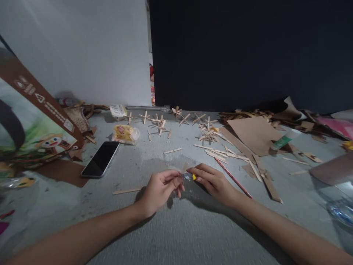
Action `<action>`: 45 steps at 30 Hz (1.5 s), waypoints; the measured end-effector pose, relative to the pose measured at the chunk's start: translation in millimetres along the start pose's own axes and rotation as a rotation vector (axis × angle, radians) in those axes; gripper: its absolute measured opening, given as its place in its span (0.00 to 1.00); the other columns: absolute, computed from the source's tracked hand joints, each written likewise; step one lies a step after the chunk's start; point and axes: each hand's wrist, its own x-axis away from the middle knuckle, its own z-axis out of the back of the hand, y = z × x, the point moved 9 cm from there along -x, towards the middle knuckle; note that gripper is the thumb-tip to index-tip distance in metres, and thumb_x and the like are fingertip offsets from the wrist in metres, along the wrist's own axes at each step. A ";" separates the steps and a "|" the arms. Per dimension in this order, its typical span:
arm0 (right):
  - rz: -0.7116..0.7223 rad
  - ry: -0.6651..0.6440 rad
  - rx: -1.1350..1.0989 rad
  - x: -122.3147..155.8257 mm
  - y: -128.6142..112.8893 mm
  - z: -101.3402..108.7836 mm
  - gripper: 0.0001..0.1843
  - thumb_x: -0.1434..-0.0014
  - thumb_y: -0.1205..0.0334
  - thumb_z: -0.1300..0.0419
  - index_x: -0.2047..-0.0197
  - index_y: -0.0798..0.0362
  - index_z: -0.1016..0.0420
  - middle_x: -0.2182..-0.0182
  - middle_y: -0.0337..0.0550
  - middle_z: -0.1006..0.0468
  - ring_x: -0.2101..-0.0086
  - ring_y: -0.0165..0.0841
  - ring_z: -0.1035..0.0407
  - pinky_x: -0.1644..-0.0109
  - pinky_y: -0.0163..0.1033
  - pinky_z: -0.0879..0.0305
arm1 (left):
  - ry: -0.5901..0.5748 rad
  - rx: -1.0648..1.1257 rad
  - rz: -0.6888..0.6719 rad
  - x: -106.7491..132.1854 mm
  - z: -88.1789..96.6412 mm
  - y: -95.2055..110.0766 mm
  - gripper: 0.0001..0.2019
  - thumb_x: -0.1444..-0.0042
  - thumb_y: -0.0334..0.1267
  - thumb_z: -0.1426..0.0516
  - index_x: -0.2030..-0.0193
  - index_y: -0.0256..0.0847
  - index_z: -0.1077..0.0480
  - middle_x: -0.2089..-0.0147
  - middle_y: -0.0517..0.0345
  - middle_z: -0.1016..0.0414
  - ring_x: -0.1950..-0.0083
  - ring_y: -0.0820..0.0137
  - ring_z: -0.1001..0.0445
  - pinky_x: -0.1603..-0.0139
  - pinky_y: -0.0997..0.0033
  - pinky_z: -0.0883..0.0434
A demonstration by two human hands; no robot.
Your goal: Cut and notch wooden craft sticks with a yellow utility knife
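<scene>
Just above the grey table, my two hands are close together. My left hand (162, 187) is closed in a pinch, its thumb and fingertips meeting beside a short pale-brown piece (185, 168) that looks blurred. What exactly lies in that pinch is hidden. My right hand (213, 180) closes its fingers on a small yellow-and-grey tool (194, 177), whose grey end points toward my left fingertips. Its kind is too small to make out. A wooden stick (127, 191) lies on the table left of my left wrist, and a red pencil-like rod (233, 177) lies beyond my right forearm.
Crossed wooden sticks (161, 125) stand and lie farther back, with loose sticks (212, 151) to the right. On the left are a phone (100, 160), a wrapped snack (125, 134) and a printed bag (41, 121). Cardboard (250, 134) and a glue stick (286, 139) lie right.
</scene>
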 end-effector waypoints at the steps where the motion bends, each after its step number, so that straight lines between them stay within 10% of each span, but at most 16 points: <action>1: -0.001 0.000 -0.004 0.1 0.4 -0.2 0.20 0.21 0.59 0.52 0.36 0.52 0.25 0.56 0.53 0.20 0.59 0.38 0.22 0.56 0.41 0.23 | -0.003 0.002 -0.001 0.3 -0.6 0.2 0.20 0.42 0.55 0.32 0.63 0.37 0.23 0.72 0.57 0.23 0.75 0.72 0.26 0.69 0.71 0.29; 45: -0.024 -0.011 0.021 -0.3 1.1 -0.4 0.20 0.22 0.61 0.52 0.37 0.51 0.24 0.57 0.53 0.20 0.59 0.38 0.21 0.55 0.41 0.21 | 0.069 0.056 0.056 -6.9 8.2 -8.8 0.23 0.46 0.56 0.31 0.61 0.39 0.29 0.72 0.58 0.21 0.76 0.71 0.25 0.69 0.69 0.27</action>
